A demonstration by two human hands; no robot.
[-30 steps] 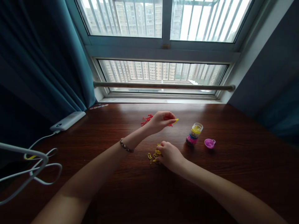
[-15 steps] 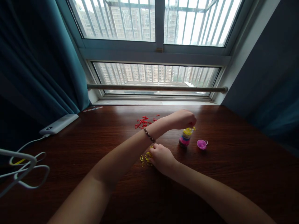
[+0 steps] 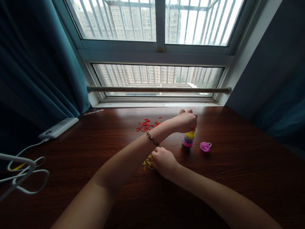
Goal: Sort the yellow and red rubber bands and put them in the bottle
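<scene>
On the dark wood desk [image 3: 238, 178] by the window, a white power bank [image 3: 58, 128] lies far left, with small red clips [image 3: 146, 124] scattered mid-back. Right hand [image 3: 164, 163] rests on the yellow clips [image 3: 147, 163], fingers curled, grip unclear. Left hand [image 3: 184, 122] crosses over, fingertips bunched on the clear jar [image 3: 188, 141] mouth — can't tell what the pinch holds. Pink lid [image 3: 205, 146] sits just right of the jar.

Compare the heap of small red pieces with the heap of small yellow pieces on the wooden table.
The small red pieces lie nearer the window; the small yellow pieces lie farther from it. No hand touches the red pieces; the right hand rests on the yellow ones. Both are loose heaps on the dark wooden table.
</scene>
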